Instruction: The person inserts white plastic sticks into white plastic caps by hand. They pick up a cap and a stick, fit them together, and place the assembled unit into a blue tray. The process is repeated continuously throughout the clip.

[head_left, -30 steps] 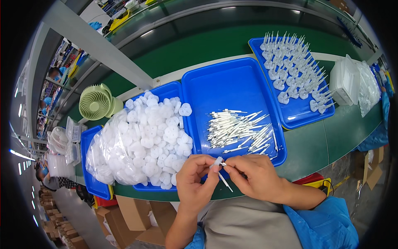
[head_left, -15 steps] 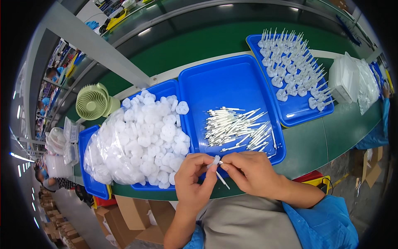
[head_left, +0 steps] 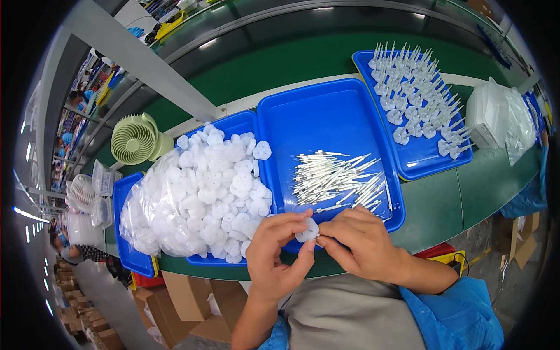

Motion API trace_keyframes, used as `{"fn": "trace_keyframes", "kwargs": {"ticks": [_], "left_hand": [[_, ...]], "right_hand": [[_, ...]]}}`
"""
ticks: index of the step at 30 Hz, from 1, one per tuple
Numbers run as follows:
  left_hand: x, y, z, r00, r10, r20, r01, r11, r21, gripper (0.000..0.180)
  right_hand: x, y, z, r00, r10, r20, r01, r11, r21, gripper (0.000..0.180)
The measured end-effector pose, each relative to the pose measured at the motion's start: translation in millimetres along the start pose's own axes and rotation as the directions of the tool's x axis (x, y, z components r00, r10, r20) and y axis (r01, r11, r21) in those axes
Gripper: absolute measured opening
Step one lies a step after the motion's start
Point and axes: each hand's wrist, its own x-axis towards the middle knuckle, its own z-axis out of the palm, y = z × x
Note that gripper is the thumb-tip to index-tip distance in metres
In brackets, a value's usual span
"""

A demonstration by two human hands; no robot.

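Observation:
Just in front of the middle tray, my left hand [head_left: 277, 254] holds a translucent white plastic disc [head_left: 307, 231] between thumb and fingers. Its flat face is turned up toward me. My right hand [head_left: 363, 242] is closed in a pinch at the disc's right edge; what lies between those fingertips is too small and covered to tell. Beyond the hands, many thin white sticks [head_left: 332, 181] lie in a loose pile in the blue middle tray [head_left: 315, 119]. On the left, a heap of similar white discs [head_left: 216, 186] spills from a clear plastic bag [head_left: 149, 213].
A blue tray [head_left: 423, 166] at the far right carries rows of discs with upright sticks [head_left: 414, 96]. Beside it stand white plastic containers [head_left: 487, 114]. A green fan [head_left: 137, 140] sits at the left behind the bag. Cardboard boxes [head_left: 192, 300] are below the green table [head_left: 434, 204].
The disc has turned from edge-on to showing its flat face. The white stick that hung below it is out of sight now. My left fingers have spread wider around the disc.

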Motion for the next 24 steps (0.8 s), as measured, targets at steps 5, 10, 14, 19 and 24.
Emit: {"fn": "trace_keyframes", "kwargs": {"ticks": [5, 10, 14, 19, 24], "left_hand": [[7, 3, -8, 0.979, 0.156, 0.132, -0.183, 0.957, 0.225, 0.036], [2, 0, -6, 0.996, 0.056, 0.073, -0.066, 0.988, 0.141, 0.036], [0, 2, -2, 1.000, -0.020, 0.018, 0.020, 1.000, -0.007, 0.030], [-2, 0, -1, 0.998, -0.059, -0.009, 0.058, 0.996, -0.061, 0.022], [-3, -6, -8, 0.998, 0.015, -0.067, -0.003, 0.986, 0.164, 0.016]], "right_hand": [[-2, -2, -3, 0.999, 0.008, 0.035, -0.007, 0.999, -0.038, 0.024], [-3, -1, -5, 0.998, 0.022, 0.053, -0.020, 0.999, -0.037, 0.024], [-1, -1, -7, 0.998, 0.022, 0.062, -0.020, 0.999, -0.031, 0.022], [6, -2, -15, 0.991, 0.042, 0.124, -0.036, 0.998, -0.048, 0.019], [11, 3, -31, 0.953, 0.186, 0.239, -0.054, 0.881, -0.470, 0.019]]}}
